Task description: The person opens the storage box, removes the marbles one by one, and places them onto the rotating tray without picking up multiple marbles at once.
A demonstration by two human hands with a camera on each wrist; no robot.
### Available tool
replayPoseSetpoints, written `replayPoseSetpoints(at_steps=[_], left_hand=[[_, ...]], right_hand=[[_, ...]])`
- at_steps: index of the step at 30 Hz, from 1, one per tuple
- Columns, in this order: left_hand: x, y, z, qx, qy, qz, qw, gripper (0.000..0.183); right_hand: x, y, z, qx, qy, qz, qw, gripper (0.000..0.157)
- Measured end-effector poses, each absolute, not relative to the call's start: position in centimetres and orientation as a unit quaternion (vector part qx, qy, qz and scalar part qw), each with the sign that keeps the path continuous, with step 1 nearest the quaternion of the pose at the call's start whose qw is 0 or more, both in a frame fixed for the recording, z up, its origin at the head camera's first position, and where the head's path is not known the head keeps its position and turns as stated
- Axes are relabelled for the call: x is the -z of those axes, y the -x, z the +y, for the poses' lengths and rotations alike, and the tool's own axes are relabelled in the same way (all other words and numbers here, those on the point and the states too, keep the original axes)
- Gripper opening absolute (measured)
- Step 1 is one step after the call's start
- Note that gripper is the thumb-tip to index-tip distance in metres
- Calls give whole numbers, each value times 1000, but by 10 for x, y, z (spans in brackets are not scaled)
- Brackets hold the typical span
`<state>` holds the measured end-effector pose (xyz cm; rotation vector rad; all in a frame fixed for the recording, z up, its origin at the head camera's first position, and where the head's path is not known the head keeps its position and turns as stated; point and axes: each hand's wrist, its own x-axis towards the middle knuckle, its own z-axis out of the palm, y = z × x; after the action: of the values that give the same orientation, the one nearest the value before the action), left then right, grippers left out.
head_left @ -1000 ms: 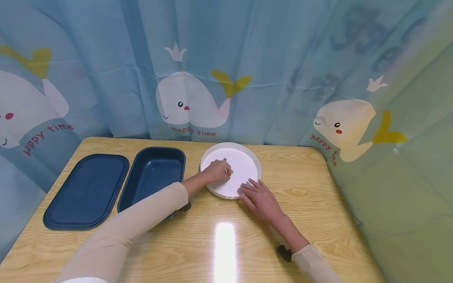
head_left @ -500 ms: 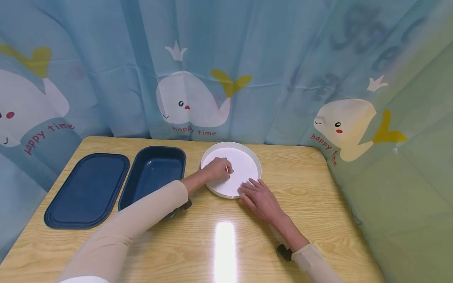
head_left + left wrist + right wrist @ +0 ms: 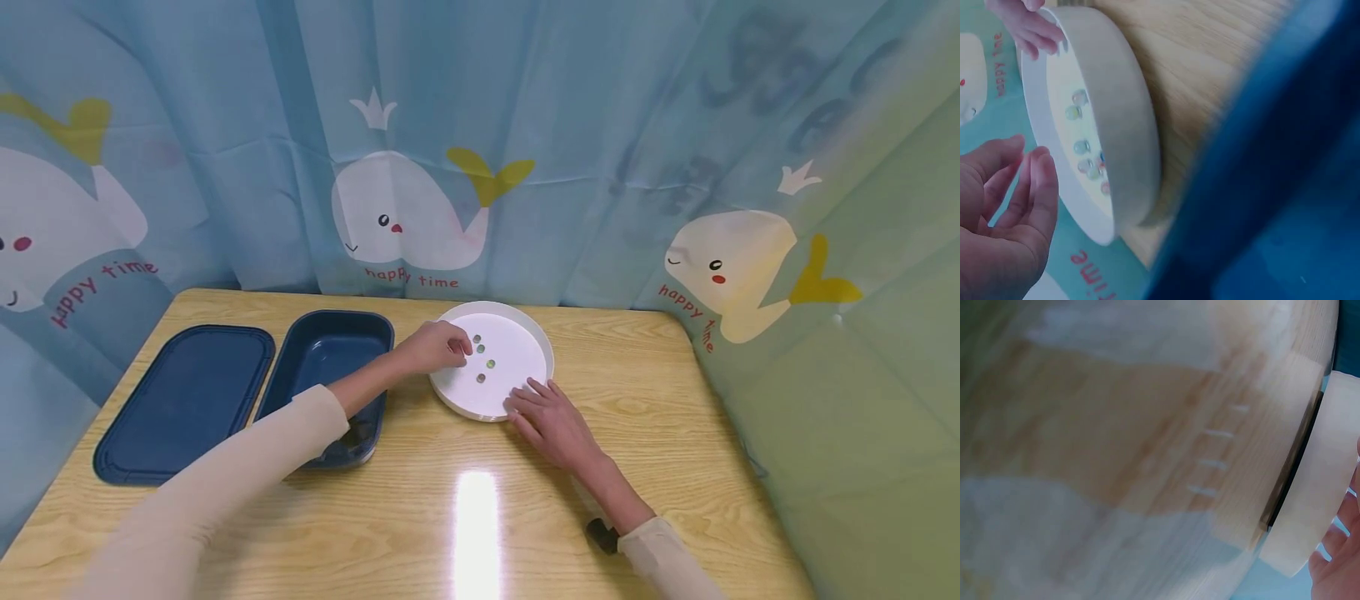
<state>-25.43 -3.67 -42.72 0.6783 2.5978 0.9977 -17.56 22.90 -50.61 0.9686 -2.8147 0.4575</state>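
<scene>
A round white tray [image 3: 534,327] with a raised rim stands near the back of the table. Several small glass marbles [image 3: 491,364] lie on its floor. My left hand [image 3: 437,347] hovers over the tray's left rim. In the left wrist view the thumb and fingers of the left hand [image 3: 1013,209] are loosely bent, tips close together, with no object visible between them. My right hand [image 3: 553,421] rests at the tray's front right rim, fingers extended over it. The right wrist view shows the outer side of the tray [image 3: 1316,481] beside the right hand's fingers [image 3: 1335,540].
To the left of the tray stands a deep dark-blue rectangular box [image 3: 330,343], partly hidden by my left forearm. Further left lies a flat blue lid [image 3: 187,400]. A blue whale-print curtain [image 3: 585,125] hangs behind the wooden table [image 3: 622,367].
My left hand has drawn back leftward from the tray's middle to its left rim, uncovering several marbles. The right hand stays in place.
</scene>
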Motion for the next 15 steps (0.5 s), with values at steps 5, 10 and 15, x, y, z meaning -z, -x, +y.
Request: replayPoseSetpoints(at_steps=[5,10,15], left_hand=[[421,245,-62,-364,-230,892,137,13],[414,233,-89,-385,-217,889,117,13],[412,220,-118,-384,-221,889,112,14]], right_hand=[[507,175,229,-147,-317,-935,63,30],[507,175,229,-146,-316,-935,62,30],[506,175,229,-147,-314,-936,62,30]])
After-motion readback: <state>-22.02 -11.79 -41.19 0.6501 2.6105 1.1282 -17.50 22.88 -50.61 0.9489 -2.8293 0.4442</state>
